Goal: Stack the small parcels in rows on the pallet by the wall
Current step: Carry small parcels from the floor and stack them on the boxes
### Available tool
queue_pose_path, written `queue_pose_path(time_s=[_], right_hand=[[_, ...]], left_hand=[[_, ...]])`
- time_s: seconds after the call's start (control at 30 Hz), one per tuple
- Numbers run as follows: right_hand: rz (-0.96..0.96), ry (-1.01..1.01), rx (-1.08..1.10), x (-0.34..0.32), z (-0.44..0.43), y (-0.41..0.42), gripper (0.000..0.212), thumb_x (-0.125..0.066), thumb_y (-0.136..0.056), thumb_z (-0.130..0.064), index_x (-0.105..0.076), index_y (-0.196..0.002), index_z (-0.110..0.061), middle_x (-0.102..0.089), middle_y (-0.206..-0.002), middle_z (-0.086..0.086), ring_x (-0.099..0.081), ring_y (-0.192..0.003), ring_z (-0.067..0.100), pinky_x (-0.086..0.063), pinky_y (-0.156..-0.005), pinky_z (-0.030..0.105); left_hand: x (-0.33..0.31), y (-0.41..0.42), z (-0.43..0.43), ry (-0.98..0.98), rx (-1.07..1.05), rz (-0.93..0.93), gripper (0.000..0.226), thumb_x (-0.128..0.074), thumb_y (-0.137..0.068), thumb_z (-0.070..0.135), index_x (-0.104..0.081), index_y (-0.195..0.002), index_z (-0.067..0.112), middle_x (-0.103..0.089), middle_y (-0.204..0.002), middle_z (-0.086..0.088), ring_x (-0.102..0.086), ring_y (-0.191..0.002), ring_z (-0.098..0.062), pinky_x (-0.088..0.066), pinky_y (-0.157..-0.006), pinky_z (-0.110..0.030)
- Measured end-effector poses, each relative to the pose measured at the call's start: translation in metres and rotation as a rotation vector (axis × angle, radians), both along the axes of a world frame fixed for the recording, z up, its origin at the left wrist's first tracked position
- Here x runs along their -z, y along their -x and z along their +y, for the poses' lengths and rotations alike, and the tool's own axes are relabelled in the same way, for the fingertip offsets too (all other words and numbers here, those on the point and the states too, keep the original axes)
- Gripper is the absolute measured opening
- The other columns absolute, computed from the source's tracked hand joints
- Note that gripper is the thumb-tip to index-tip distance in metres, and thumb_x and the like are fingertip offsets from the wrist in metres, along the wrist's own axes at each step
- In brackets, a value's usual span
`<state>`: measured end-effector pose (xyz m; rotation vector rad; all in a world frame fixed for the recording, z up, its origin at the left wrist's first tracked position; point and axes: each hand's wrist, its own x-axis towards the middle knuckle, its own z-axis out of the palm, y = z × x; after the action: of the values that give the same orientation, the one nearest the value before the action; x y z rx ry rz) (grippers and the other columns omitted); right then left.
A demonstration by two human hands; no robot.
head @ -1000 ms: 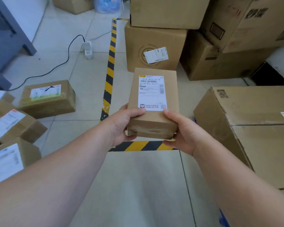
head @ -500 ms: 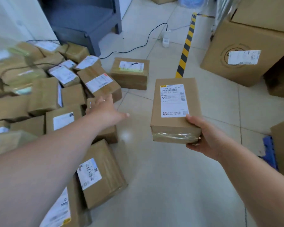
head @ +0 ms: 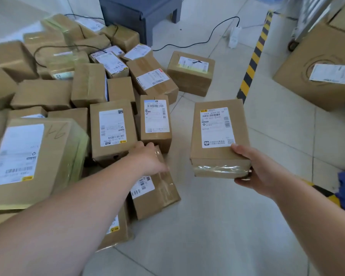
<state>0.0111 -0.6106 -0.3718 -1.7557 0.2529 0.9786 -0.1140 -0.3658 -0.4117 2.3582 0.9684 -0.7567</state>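
A person's right hand point(head: 255, 172) holds a brown labelled parcel point(head: 219, 134) by its near end. The thumb lies on top beside the white label and the fingers point(head: 243, 179) are curled underneath, clamped on it above the tiled floor point(head: 217, 226). The left hand point(head: 147, 161) lies on the far end of a tilted parcel point(head: 157, 198) on the floor. Its fingers point(head: 139, 145) bend over the edge; whether they grip cannot be told. Just beyond and left of those fingers spreads a heap of parcels point(head: 68, 92). Beyond the right fingers runs yellow-and-black floor tape point(head: 253, 60), with a large carton point(head: 317, 76) to their right.
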Motion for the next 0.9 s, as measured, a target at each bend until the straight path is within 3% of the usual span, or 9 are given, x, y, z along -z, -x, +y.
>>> queue_pose_path(time_s=[0.17, 0.33, 0.57, 0.73, 0.9], right_hand=[[-0.019, 0.016, 0.017, -0.002, 0.000, 0.004, 0.039, -0.067, -0.086, -0.041, -0.061, -0.121, -0.026, -0.067, -0.101, -0.001, -0.062, -0.091, 0.021, -0.047, -0.083, 0.038], [-0.030, 0.023, 0.006, 0.000, 0.001, 0.007, 0.036, -0.068, -0.084, -0.042, -0.063, -0.117, -0.029, -0.069, -0.101, -0.002, -0.063, -0.094, 0.020, -0.047, -0.085, 0.038], [-0.064, 0.060, 0.029, 0.001, -0.007, 0.003, 0.030, -0.068, -0.085, -0.040, -0.062, -0.113, -0.031, -0.069, -0.105, -0.003, -0.063, -0.100, 0.022, -0.047, -0.094, 0.041], [-0.070, 0.070, 0.057, 0.003, -0.019, -0.007, 0.027, -0.068, -0.084, -0.040, -0.063, -0.110, -0.031, -0.070, -0.102, -0.004, -0.063, -0.099, 0.020, -0.048, -0.092, 0.041], [-0.077, 0.042, 0.122, -0.001, -0.039, -0.020, 0.030, -0.068, -0.085, -0.041, -0.061, -0.113, -0.033, -0.068, -0.108, -0.004, -0.062, -0.101, 0.020, -0.048, -0.087, 0.038]], left_hand=[[0.000, -0.022, 0.007, -0.156, -0.078, -0.219, 0.069, -0.066, -0.081, 0.059, -0.047, -0.131, 0.015, -0.046, -0.132, -0.009, -0.047, -0.119, -0.028, -0.045, -0.090, -0.036], [0.003, -0.051, 0.012, -0.411, -0.102, -0.268, 0.088, -0.064, -0.078, 0.068, -0.034, -0.137, 0.011, -0.040, -0.134, -0.015, -0.041, -0.121, -0.030, -0.038, -0.096, -0.037], [0.031, -0.080, 0.023, -0.319, -0.184, -0.174, 0.120, -0.058, -0.069, 0.081, -0.002, -0.155, 0.019, -0.029, -0.145, -0.022, -0.031, -0.132, -0.037, -0.030, -0.108, -0.043], [0.026, -0.090, 0.016, -0.194, -0.355, -0.248, 0.116, -0.069, -0.066, 0.067, -0.007, -0.153, 0.024, -0.033, -0.139, -0.018, -0.036, -0.127, -0.035, -0.038, -0.098, -0.045], [0.014, -0.103, -0.011, -0.080, -0.325, -0.488, 0.107, -0.066, -0.060, 0.057, -0.014, -0.150, 0.030, -0.038, -0.139, -0.009, -0.032, -0.130, -0.028, -0.043, -0.094, -0.043]])
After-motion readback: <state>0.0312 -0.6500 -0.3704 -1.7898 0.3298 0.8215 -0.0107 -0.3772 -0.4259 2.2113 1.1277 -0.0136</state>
